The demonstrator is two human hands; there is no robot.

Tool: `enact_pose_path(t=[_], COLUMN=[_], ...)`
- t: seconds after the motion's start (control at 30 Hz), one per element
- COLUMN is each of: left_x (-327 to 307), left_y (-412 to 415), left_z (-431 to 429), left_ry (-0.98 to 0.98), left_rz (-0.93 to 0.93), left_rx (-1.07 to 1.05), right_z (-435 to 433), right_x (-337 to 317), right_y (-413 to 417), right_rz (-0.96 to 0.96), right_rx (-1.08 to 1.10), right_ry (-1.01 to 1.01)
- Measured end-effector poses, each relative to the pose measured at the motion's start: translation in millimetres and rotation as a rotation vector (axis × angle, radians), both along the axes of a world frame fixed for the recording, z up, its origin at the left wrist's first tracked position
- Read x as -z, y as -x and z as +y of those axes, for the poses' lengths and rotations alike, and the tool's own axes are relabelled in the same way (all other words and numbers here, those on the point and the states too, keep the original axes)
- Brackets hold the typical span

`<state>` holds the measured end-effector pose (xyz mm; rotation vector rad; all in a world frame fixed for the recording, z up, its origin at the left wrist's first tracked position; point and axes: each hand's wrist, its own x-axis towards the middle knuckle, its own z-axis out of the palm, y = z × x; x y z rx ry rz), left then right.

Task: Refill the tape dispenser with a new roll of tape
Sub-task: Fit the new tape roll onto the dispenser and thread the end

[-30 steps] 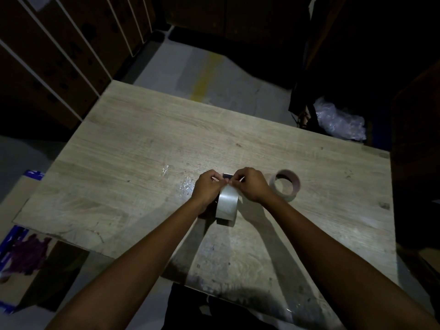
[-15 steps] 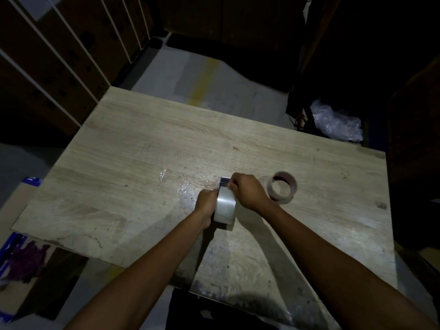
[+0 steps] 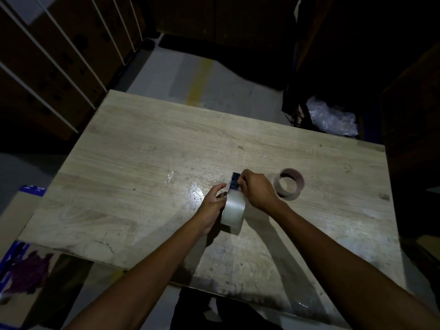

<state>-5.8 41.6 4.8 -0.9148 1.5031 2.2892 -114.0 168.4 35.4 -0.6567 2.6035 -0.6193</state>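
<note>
- My left hand (image 3: pixel 213 207) is cupped against the side of the wide, pale, glossy roll of clear tape (image 3: pixel 233 209), which stands on edge near the middle of the light wood-grain table (image 3: pixel 142 163); I read that as a steadying hold.
- My right hand (image 3: pixel 258 190) is curled at the roll's far end, fingertips pinched on or beside the small dark-blue dispenser piece (image 3: pixel 235 181); I cannot tell exactly what it grips.
- Risk: the tape's free end could stick back onto the roll or to my fingers if the pinch slackens.
- Risk: the roll, balanced on edge, could tip or roll away if the left hand eases off while the right pulls.
- Risk: in this dim light I might thread the tape wrongly, sticky side misfaced.
- Count: one clear roll; one blue dispenser part visible; one brownish ring (image 3: pixel 289 184), seemingly a spent core, lying flat well right of my hands; two hands.
</note>
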Motion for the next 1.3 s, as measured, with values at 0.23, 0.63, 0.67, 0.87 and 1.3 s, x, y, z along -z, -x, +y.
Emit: enact_pose_path(t=[0.23,0.63,0.67,0.87,1.3], left_x=[6,8,4,-4,-1], left_y=[0,34,31,26,15], left_z=[-20,-32,-31,-33,-13], left_ry=[0.436,0.119,0.119,0.022,0.199], left_rz=[-0.037,-0.265,-0.268,-0.267,-0.267], left_rx=[0.123,0.272,0.284,0.303,0.305], right_z=[-3,-6,-5,-11,-9], right_x=[-8,-16,-17,-22,-11], right_y=[-13,-39,-40,-49,-61], right_rz=[-0.047,-0.020,-0.010,0.047,-0.002], right_rx=[-0.060,0.001,0.007,0.035,0.191], right_ry=[0.026,0.098,0.099,0.077,0.021])
